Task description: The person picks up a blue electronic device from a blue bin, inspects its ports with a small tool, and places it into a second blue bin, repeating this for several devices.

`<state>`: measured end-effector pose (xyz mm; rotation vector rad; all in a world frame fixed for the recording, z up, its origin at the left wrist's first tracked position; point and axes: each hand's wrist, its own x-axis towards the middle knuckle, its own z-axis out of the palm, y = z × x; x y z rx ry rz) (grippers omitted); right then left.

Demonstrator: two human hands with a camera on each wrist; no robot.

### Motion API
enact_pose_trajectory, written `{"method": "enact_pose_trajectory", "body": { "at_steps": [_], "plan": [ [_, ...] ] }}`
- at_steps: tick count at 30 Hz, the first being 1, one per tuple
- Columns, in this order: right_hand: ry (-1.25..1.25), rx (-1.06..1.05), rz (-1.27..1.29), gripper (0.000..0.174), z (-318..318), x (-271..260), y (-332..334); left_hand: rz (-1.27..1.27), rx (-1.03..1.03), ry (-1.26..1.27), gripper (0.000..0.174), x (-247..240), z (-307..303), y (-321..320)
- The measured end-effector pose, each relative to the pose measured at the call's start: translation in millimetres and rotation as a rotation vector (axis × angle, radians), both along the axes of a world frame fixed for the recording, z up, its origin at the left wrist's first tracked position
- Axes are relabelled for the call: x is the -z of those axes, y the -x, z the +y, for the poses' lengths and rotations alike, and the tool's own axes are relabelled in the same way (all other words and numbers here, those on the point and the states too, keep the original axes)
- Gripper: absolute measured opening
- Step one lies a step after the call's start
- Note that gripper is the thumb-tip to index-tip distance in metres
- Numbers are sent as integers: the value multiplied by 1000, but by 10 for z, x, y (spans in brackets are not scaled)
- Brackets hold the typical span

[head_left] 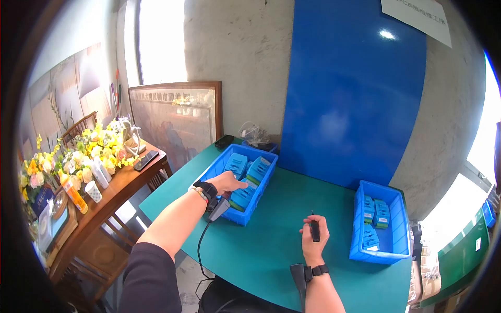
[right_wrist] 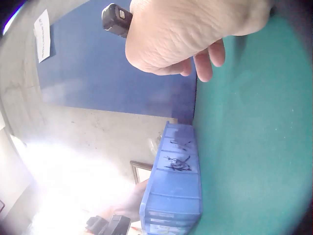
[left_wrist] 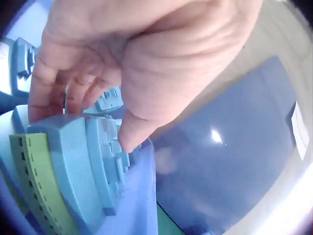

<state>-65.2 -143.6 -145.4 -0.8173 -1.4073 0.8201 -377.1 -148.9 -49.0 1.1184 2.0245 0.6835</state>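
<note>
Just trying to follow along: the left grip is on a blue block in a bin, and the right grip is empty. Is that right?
Not quite: the right grip isn't empty; the head view shows it holding a black tool. The left grip is indeed on a blue block in a bin.

Blue panel against grey wall

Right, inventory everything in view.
Table: one, green, centre.
Bins: two, blue, on table.
Modules: at least six, blue and green, in bins.
Board: one, blue, against wall.
Paper: one, white, board's top right.
Framed picture: one, brown-framed, left of board.
Side table: one, brown, far left.
Flowers: many, mostly yellow, on it.
Bottle: one, orange, there.
Cup: one, white, there.
Phone: one, dark, there.
Tool: one, black, above table.
Sleeve: one, black, left arm.
Left hand: one, bare, gripping module.
Right hand: one, bare, holding tool.
</note>
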Motion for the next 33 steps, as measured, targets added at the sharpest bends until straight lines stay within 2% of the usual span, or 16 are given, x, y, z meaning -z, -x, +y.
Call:
{"method": "enact_pose_trajectory", "body": {
  "at_steps": [5,6,10,13,14,15,17,20,21,24,26,29,32,33],
  "plan": [
    [-1,0,-13,17,6,-8,1,-158,51,-83,39,-142,-184,-33],
    [-6,-5,-4,18,12,-13,-1,-212,-9,-131,37,-213,-234,-97],
    [-8,-10,18,18,14,-1,-5,-497,-109,-382,31,-223,-321,-24],
    [-7,-4,27,20,33,16,18,-715,-175,-582,34,-149,-345,-160],
    [-8,1,26,21,45,25,25,-815,-182,-595,33,-94,-339,-254],
    [-16,-3,37,21,54,40,37,-943,-93,-608,30,-97,-396,-432],
    [-27,3,49,22,51,63,17,-1240,51,-569,30,19,-426,-816],
    [10,-10,71,22,11,38,-12,-1397,226,-364,33,268,-351,-1328],
    [-37,46,12,22,9,33,-26,-1407,304,-311,44,511,-227,-1393],
    [-105,191,-145,23,-18,-20,-47,-1546,232,-287,44,737,-90,-1600],
    [-23,130,-68,21,1,-4,-37,-1614,166,-301,43,774,-84,-1611],
    [89,71,-3,16,-5,-25,6,-1573,121,-299,42,866,-42,-1505],
    [120,36,39,11,-42,-102,42,-1608,140,-303,47,970,-11,-1453],
    [150,22,58,15,-72,-159,38,-1617,131,-293,49,946,-23,-1462]
  ]
}}
